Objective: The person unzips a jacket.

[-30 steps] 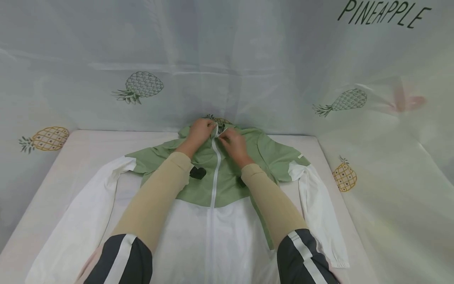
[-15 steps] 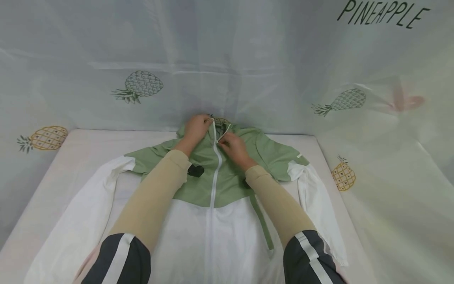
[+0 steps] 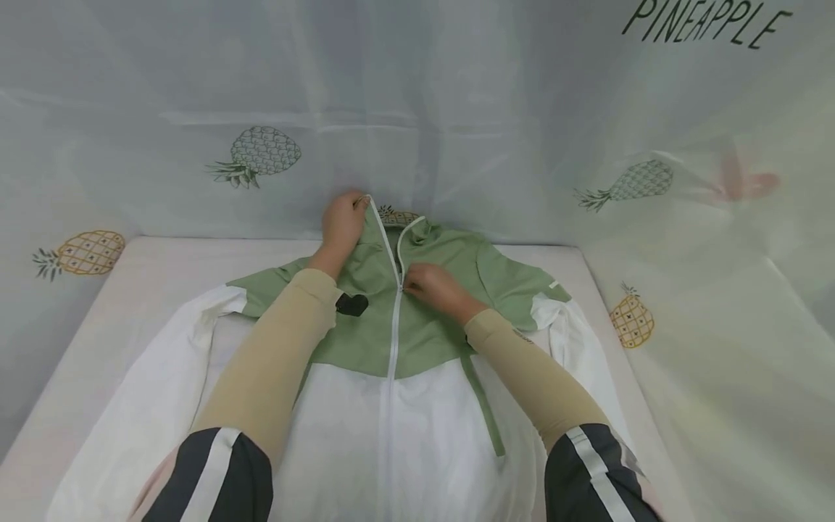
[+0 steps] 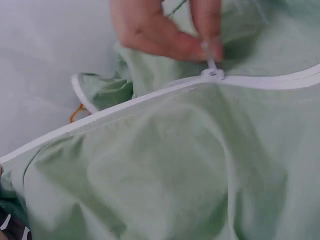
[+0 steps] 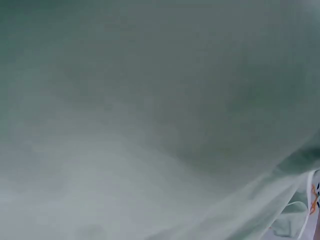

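Observation:
A green and white zip-up jacket lies face up, its sleeves spread to both sides. My left hand pinches the top of the collar edge beside the white zipper tape and holds it up. Lower on the front, my right hand pinches the zipper pull by its tab, with the slider just below the fingertips. Above the slider the two zipper edges part in a V; below it the zipper is joined. Green fabric fills nearly all of the right wrist view, where my hand does not show.
The jacket lies on a pale-covered table. A white curtain printed with pineapples stands behind it and along the right. A green strap lies over the white lower front, and a dark heart-shaped patch sits on the chest.
My right hand has drawn the zipper pull down from the collar to the upper chest, opening the neck. My left hand has moved up and left with the collar edge.

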A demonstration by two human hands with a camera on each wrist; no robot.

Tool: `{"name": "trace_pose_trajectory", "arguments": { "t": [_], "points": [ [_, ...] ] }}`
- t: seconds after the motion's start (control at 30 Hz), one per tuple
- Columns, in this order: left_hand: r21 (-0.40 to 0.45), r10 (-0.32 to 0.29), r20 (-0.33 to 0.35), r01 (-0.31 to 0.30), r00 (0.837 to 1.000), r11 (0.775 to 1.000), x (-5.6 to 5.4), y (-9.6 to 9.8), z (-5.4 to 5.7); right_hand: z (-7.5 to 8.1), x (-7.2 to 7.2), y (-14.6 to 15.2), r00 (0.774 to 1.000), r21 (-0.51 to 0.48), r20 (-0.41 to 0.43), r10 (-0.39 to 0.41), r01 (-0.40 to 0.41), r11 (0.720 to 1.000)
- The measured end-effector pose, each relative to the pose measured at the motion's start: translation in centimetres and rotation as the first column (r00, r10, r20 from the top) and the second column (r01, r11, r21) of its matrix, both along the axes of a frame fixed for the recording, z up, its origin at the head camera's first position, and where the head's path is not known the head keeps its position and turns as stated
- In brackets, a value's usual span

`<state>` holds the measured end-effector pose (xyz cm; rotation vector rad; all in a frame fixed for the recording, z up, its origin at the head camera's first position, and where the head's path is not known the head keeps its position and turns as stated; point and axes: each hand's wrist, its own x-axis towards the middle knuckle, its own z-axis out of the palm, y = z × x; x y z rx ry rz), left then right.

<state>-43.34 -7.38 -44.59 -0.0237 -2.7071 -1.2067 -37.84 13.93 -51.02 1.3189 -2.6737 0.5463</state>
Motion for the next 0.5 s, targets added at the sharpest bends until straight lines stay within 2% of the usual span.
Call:
{"name": "trace_pose_trajectory", "arguments": {
  "t": [0.13, 0.3, 0.4, 0.5],
  "points": [
    [0.041, -0.009, -0.015, 0.010, 1.000, 0.999, 0.3, -0.7, -0.1, -0.2, 0.9, -0.1, 0.999, 0.003, -0.003, -0.037, 0.037, 0.999],
    [0.031, -0.045, -0.037, 0.046, 0.998, 0.998, 1.0, -1.0, -0.2, -0.5, 2.1, -0.5, 0.981, 0.029, 0.035, -0.190, 0.189, 0.981],
    [-0.008, -0.037, -0.079, 0.037, 0.996, 0.999, 1.6, -0.9, -0.6, -0.4, 2.7, -0.9, 0.948, 0.041, 0.118, -0.296, 0.293, 0.955],
    [-0.014, -0.032, -0.143, 0.030, 0.989, 0.999, 2.9, -0.4, -1.1, -0.2, 3.1, -1.2, 0.897, 0.060, 0.229, -0.378, 0.375, 0.925]
  ]
}}
